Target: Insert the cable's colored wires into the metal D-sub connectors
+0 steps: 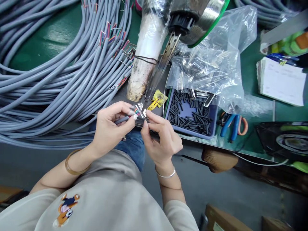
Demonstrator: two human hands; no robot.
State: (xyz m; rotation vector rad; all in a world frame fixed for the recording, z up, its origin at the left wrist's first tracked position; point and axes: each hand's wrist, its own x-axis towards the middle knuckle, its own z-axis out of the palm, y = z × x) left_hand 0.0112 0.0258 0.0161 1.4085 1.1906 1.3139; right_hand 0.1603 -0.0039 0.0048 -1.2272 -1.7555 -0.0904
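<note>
My left hand (115, 123) pinches the end of a grey cable (122, 120), whose thin coloured wires fan out toward a small metal connector (140, 110). The fingers of my right hand (160, 131) are closed on the connector's right end. Both hands meet at the bench edge, just below the tip of a soldering tool (150, 91) that points down. A yellow tape piece (155, 102) lies right behind the connector. Whether the wires touch the connector's pins is too small to tell.
Many grey cables (60, 83) cover the left of the green bench. A purple tray (214, 128) of black tubes stands right, under a clear plastic bag (223, 64) of connectors. Farther right are blue-handled pliers (234, 126) and a paper pad (281, 81). A solder spool (209, 22) hangs above.
</note>
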